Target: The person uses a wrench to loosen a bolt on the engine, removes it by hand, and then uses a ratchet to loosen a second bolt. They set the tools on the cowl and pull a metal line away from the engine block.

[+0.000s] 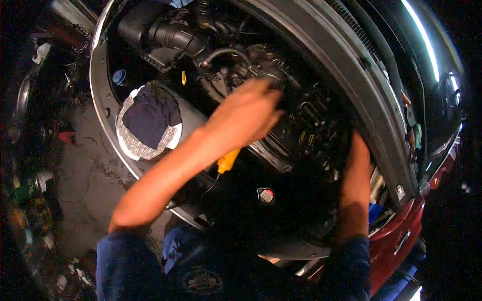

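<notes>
My left hand [248,110] reaches over the car engine [261,65], smeared by motion. Its fingers are close above hoses and metal parts in the middle of the bay. Just below that hand, a yellow handle [228,161] with a thin black cord shows beside the engine. My right forearm [355,185] goes down into the dark far right side of the bay, where the hand itself is hidden. Between the two arms sits a round cap with a red and white label [266,195].
A navy and grey cloth bundle [150,118] lies on the left side of the bay, near a blue cap [119,77] and a yellow dipstick loop [184,78]. A black intake hose [175,37] runs along the top. The curved body edge [346,65] borders the right; a red fender [396,246] is lower right.
</notes>
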A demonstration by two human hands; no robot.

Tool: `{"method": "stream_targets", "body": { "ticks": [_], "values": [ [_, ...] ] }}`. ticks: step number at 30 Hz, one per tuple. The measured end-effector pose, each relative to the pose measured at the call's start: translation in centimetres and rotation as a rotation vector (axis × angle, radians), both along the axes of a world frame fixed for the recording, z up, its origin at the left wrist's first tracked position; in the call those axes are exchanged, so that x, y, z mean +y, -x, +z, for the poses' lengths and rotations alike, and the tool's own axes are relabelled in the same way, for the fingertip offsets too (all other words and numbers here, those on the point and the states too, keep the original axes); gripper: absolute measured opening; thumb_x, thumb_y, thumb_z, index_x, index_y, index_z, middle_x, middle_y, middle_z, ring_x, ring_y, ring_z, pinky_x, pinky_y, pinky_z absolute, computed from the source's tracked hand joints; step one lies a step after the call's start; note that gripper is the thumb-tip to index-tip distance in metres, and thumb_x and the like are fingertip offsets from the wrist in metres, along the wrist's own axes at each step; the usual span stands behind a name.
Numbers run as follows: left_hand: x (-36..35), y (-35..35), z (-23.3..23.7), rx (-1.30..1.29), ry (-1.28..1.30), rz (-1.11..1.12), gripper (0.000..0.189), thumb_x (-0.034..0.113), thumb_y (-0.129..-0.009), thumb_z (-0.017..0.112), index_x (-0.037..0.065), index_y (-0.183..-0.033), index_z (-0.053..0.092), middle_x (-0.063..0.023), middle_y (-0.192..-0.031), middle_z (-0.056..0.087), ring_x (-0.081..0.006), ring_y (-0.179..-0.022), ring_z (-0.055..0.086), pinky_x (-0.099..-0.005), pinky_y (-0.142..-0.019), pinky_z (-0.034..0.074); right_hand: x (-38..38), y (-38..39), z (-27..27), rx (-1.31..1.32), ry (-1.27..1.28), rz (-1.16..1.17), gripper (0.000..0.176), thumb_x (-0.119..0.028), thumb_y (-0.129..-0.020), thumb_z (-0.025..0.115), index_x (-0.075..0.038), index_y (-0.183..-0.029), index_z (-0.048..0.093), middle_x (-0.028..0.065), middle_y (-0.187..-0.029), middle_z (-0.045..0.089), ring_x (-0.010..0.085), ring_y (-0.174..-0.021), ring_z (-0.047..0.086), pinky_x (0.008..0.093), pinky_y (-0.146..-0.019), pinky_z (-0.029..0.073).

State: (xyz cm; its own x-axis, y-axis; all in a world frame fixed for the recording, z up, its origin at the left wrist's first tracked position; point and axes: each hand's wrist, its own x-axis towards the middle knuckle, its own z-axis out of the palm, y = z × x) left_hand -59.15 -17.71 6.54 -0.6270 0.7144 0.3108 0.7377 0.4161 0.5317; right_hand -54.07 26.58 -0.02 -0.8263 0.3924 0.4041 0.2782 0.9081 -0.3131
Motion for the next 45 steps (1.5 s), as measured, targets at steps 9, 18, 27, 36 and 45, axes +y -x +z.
{"method": "stream_targets", "body": {
  "ticks": [9,18,27,36,45],
  "values": [
    [-3.4,-7.8,-3.5,0.015,0.287,0.317,0.077,0.019,-0.084,0.071,-0.013,-0.146,0.040,-0.0182,-0.099,0.066,-0.0311,-0.099,0.058,-0.0424,-0.088,0.046,-0.6,5.5,-0.6,-0.165,-0.101,0.094,0.032,-0.030,-0.101,0.060,-0.004,-0.116,0.071,0.0162,-0.117,0.072,0.0308,-0.109,0.067,0.0387,-0.099,0.048],
    [-5.9,-4.7,-0.7,0.152,0.409,0.337,0.072,0.006,-0.078,0.067,-0.007,-0.145,0.045,-0.0105,-0.093,0.064,-0.0245,-0.091,0.065,-0.0374,-0.080,0.052,0.1,7.3,-0.3,-0.226,-0.147,0.120,0.032,-0.030,-0.101,0.060,-0.003,-0.116,0.071,0.0164,-0.116,0.072,0.0309,-0.109,0.067,0.0386,-0.098,0.048],
    [-6.2,0.1,-0.7,-0.041,-0.006,0.243,0.054,0.008,-0.090,0.064,0.000,-0.141,0.048,-0.0229,-0.103,0.064,-0.0431,-0.095,0.065,-0.0503,-0.082,0.053,1.8,8.5,-0.3,-0.276,-0.203,0.127,0.032,-0.030,-0.101,0.060,-0.003,-0.115,0.071,0.0165,-0.116,0.072,0.0310,-0.108,0.067,0.0384,-0.098,0.048],
    [-2.3,5.9,-4.4,0.077,-0.122,0.314,0.058,0.004,-0.077,0.067,-0.006,-0.133,0.054,-0.0212,-0.099,0.067,-0.0357,-0.092,0.069,-0.0457,-0.077,0.056,3.2,7.3,-0.7,-0.311,-0.219,0.125,0.032,-0.030,-0.101,0.059,-0.003,-0.114,0.071,0.0167,-0.115,0.072,0.0311,-0.108,0.067,0.0382,-0.098,0.048],
    [-2.4,6.5,-4.6,0.095,-0.016,0.341,0.051,0.007,-0.086,0.060,-0.005,-0.135,0.054,-0.0188,-0.101,0.069,-0.0319,-0.093,0.070,-0.0425,-0.079,0.056,4.3,7.2,-0.6,-0.262,-0.342,0.109,0.033,-0.031,-0.101,0.060,-0.003,-0.114,0.071,0.0162,-0.115,0.072,0.0319,-0.108,0.067,0.0386,-0.099,0.048]
  ]
}}
